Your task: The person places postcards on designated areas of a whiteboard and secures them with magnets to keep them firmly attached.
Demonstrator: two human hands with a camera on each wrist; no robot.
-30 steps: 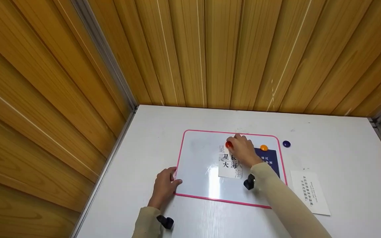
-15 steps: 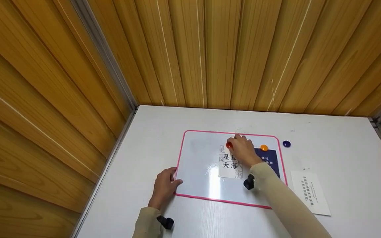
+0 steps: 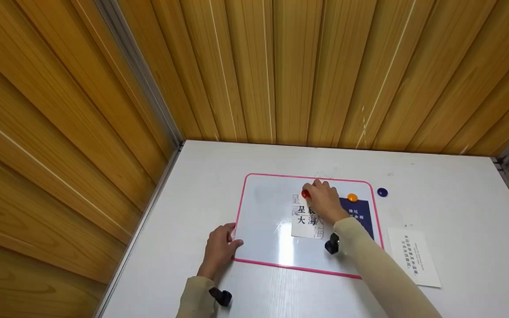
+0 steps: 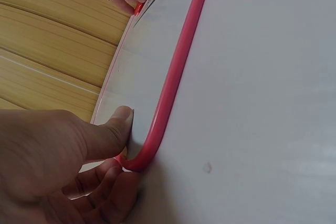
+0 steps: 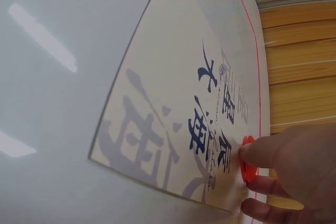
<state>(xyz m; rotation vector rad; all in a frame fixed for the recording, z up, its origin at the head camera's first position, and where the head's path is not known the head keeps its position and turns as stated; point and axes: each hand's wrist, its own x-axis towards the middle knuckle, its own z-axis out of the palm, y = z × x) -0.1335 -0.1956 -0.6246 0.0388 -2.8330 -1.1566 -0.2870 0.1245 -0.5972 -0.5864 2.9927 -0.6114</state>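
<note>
A whiteboard (image 3: 261,216) with a pink frame lies on the white table. My left hand (image 3: 220,246) grips its near left corner, thumb on the face and fingers curled at the frame (image 4: 170,85). On the board's right half lies a white card (image 3: 301,230) printed with dark characters. At the card's top edge my right hand (image 3: 325,202) pinches a round red magnet (image 5: 247,157) between thumb and fingers. My right hand hides part of the card in the head view. Beside it, a dark blue card (image 3: 361,212) lies under an orange magnet (image 3: 352,197), partly covered by my right sleeve.
A dark blue magnet (image 3: 382,192) lies on the table (image 3: 466,212) just right of the board. Nearer me on that side is another white card (image 3: 415,258) with printed text. Wood-look panels (image 3: 294,75) rise behind the table and along its left.
</note>
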